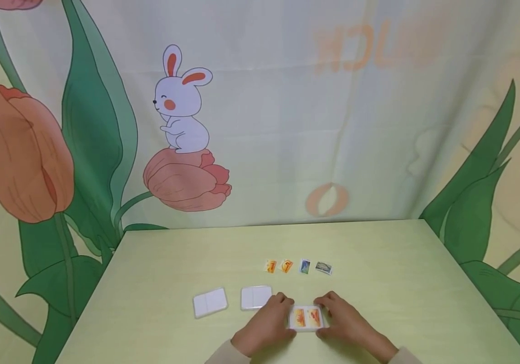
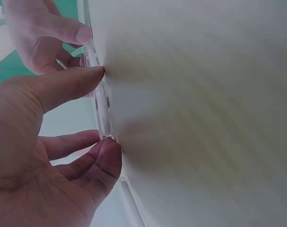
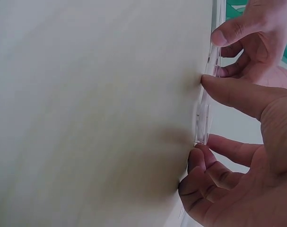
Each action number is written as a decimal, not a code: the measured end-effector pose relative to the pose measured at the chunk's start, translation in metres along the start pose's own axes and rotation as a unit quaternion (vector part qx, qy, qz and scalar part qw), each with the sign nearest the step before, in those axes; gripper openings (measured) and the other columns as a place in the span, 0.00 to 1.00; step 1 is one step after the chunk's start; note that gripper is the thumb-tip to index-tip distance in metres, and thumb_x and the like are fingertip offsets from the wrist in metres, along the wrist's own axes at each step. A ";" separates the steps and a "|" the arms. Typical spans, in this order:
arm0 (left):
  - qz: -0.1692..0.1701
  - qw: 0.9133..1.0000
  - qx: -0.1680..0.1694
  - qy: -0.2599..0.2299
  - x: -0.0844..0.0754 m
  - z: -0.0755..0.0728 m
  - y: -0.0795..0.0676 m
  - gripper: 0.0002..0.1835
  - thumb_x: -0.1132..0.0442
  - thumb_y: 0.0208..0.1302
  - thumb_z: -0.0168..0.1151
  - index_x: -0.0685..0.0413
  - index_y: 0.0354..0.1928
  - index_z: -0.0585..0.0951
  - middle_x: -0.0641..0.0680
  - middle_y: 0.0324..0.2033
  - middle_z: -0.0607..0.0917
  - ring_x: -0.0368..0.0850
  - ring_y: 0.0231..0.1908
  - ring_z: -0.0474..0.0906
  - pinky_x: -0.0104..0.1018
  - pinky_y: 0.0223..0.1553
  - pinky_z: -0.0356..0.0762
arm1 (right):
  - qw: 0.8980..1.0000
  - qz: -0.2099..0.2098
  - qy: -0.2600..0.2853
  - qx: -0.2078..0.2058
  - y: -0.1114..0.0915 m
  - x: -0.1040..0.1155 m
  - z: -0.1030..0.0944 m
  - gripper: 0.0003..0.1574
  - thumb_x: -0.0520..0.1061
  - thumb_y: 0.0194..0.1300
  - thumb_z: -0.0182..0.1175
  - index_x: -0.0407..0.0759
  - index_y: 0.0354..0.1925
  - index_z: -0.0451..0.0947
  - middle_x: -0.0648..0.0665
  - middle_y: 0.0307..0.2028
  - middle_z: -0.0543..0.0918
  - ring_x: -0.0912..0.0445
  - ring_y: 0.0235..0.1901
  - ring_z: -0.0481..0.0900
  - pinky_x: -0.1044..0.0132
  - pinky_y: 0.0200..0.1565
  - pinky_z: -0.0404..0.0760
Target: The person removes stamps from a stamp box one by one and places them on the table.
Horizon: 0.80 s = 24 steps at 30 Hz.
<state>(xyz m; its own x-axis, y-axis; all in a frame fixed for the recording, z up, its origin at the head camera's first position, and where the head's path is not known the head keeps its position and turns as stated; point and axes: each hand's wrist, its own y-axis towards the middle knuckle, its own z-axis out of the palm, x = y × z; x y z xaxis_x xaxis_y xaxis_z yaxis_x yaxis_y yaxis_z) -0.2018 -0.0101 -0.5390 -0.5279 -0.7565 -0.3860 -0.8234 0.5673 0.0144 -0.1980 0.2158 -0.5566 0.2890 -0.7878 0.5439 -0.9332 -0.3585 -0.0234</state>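
Lying between left hand (image 1: 270, 318) and right hand (image 1: 345, 320), a clear-edged case (image 1: 306, 319) gripped at its ends by both.

One left sleeve (image 1: 227, 354): pale beige, long, plain cloth, straight edge. One right sleeve (image 1: 404, 357): matching pale beige, long, likewise plain. One left hand (image 1: 272, 319), one right hand (image 1: 344, 319): both bare.

Indoor place of uncertain kind: pale table (image 1: 387, 268), cloth backdrop (image 1: 269, 136) with cartoon rabbit (image 1: 182, 131) and tulips (image 1: 25, 156)
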 end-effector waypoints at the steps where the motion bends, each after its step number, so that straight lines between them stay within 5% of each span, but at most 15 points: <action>1: -0.002 1.000 -0.001 -0.002 0.001 0.000 -0.003 0.33 0.57 0.48 0.76 0.61 0.57 0.77 0.52 0.47 0.79 0.41 0.46 0.74 0.33 0.52 0.77 | 1.000 -0.006 -0.001 0.001 0.000 0.002 0.000 0.40 0.46 0.42 0.80 0.39 0.54 0.77 0.46 0.45 0.76 0.56 0.39 0.76 0.66 0.39 0.78; 24: -0.023 0.999 -0.017 -0.017 0.037 -0.008 -0.036 0.32 0.55 0.51 0.74 0.59 0.58 0.76 0.52 0.52 0.78 0.44 0.51 0.73 0.38 0.56 0.77 | 0.996 -0.054 -0.065 0.010 0.019 0.034 0.022 0.40 0.52 0.44 0.77 0.41 0.55 0.77 0.49 0.46 0.76 0.59 0.41 0.74 0.61 0.46 0.79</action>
<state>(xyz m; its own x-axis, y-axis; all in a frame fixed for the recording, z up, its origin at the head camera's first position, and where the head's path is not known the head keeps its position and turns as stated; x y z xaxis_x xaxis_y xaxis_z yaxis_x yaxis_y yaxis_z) -0.1933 -0.0614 -0.5463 -0.4828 -0.7699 -0.4174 -0.8534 0.5206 0.0269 -0.2011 0.1716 -0.5569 0.4133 -0.8024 0.4306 -0.8914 -0.4530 0.0114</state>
